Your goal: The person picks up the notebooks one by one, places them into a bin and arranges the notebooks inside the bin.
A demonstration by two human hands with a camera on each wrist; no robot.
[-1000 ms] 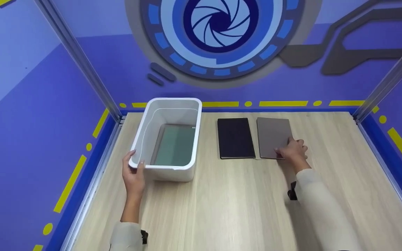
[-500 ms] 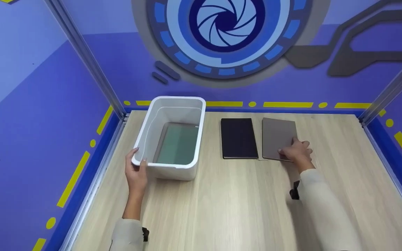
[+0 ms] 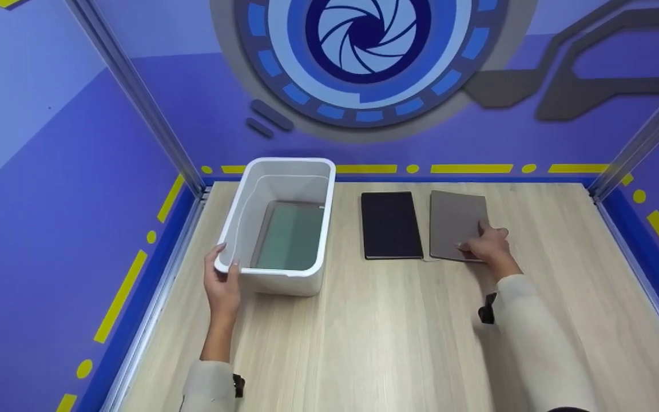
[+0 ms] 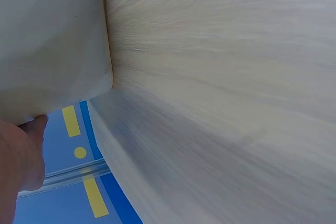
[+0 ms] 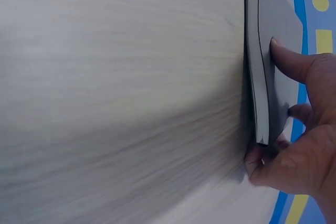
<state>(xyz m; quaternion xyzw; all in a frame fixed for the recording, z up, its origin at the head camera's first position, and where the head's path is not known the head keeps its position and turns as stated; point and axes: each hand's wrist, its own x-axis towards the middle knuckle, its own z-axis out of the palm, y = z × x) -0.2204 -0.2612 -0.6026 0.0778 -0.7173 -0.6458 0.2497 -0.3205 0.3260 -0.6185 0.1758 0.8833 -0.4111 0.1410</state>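
Note:
In the head view my left hand point(image 3: 223, 289) grips the near left corner of a white plastic bin point(image 3: 286, 284), thumb and fingers over its rim. A flat green rectangle with a brownish border point(image 3: 292, 237) lies on the bin's floor. My right hand point(image 3: 488, 247) holds a grey-brown notebook point(image 3: 455, 223) by its near right corner. In the right wrist view, one fingertip point(image 5: 275, 44) presses the cover while other fingers curl at the notebook's corner, close to the table. A black notebook point(image 3: 391, 226) lies just left of the grey-brown one.
The wooden table point(image 3: 364, 343) carries the bin at left and the notebooks at back right. A blue and purple printed wall point(image 3: 375, 154) closes off the back, with metal posts point(image 3: 135, 94) at both rear corners. Side panels stand left and right.
The grey-brown notebook has turned slightly, its far end shifting right and widening the gap to the black notebook. My right hand keeps its hold; my left hand stays on the bin.

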